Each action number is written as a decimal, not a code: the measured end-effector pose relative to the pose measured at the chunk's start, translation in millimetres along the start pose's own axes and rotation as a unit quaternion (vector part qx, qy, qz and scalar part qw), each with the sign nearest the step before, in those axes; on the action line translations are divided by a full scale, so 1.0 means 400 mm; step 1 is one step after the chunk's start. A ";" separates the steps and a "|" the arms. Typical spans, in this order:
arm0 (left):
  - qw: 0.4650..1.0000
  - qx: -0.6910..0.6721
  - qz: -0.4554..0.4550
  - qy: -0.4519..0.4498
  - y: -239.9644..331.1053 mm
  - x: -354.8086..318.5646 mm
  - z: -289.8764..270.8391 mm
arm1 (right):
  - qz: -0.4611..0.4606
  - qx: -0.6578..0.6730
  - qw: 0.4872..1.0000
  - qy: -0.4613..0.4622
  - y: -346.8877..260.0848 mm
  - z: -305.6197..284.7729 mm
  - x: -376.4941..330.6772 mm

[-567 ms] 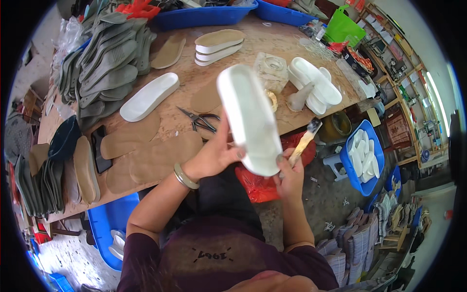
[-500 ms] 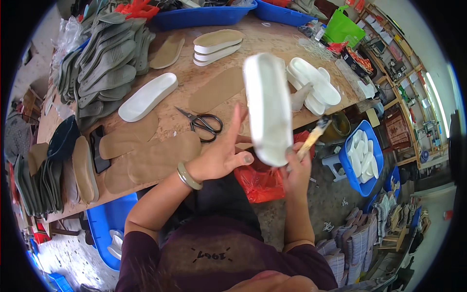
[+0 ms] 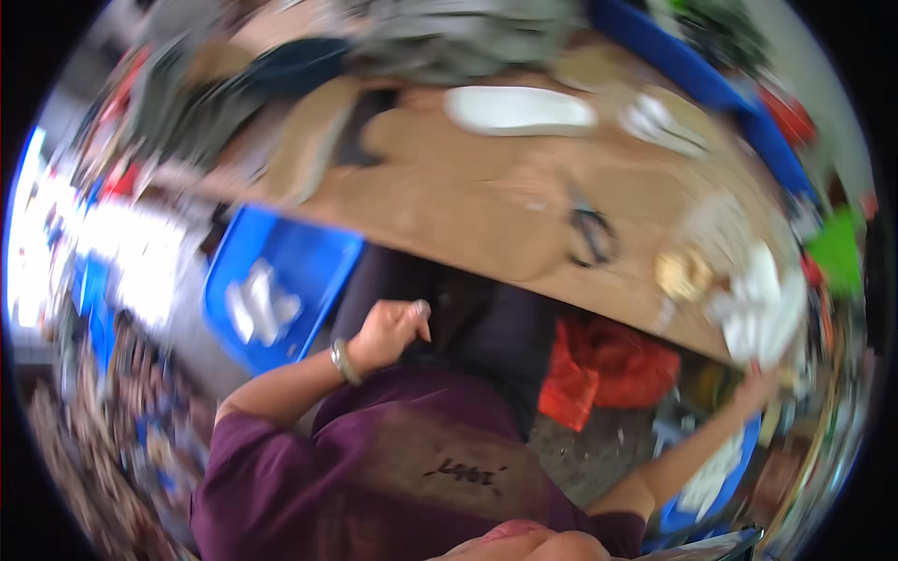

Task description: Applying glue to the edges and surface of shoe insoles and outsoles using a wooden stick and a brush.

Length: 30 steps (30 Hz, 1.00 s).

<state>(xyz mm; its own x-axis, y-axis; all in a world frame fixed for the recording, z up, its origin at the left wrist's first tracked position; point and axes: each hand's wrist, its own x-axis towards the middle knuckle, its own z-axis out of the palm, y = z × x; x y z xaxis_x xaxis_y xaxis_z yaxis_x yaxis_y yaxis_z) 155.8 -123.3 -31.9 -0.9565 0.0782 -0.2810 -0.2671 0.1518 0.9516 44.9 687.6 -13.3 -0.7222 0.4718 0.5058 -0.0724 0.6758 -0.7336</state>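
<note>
My left hand [image 3: 388, 334], with a pale bangle [image 3: 345, 361] at the wrist, is curled closed over my lap, in front of the table edge. No object shows in it. My right hand [image 3: 760, 385] reaches out to the far right, beside a pile of white shoe soles [image 3: 762, 304]. Its fingers are smeared by motion, so I cannot make out what they hold. On the table lie black-handled scissors [image 3: 593, 236], a single white sole [image 3: 520, 111] and several flat brown insole pieces [image 3: 468, 220].
Grey soles [image 3: 458, 37] are heaped at the back of the table. A blurred yellowish round thing [image 3: 684, 274] stands near the right edge. Below the table are a blue tub [image 3: 323, 252] with white pieces and a red plastic bag [image 3: 636, 374]. Another blue tub [image 3: 673, 514] stands at lower right.
The whole view has swung left and is blurred. My left hand has gone from spread to curled and come down to my lap. My right arm stretches further right; the lifted sole is gone from between my hands.
</note>
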 end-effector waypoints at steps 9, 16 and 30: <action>0.803 0.017 -0.164 0.573 -0.691 -0.215 -0.463 | 0.208 -0.057 0.975 -0.053 -0.245 0.383 0.109; 0.623 0.122 -0.478 0.607 -0.972 -0.275 -0.592 | 0.111 -0.252 0.949 -0.155 -0.517 0.555 0.040; 0.338 -0.594 -0.147 0.715 -1.272 -0.307 -0.678 | -0.024 -0.572 0.785 -0.234 -0.641 0.583 -0.038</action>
<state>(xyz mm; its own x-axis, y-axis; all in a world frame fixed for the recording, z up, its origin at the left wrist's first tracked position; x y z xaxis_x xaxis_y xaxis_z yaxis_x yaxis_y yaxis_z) 377.3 -477.3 -448.1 0.2811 -0.4533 -0.8459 0.5783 -0.6234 0.5262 -86.0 375.0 61.1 -0.9309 0.3511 0.1014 0.3649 0.8793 0.3059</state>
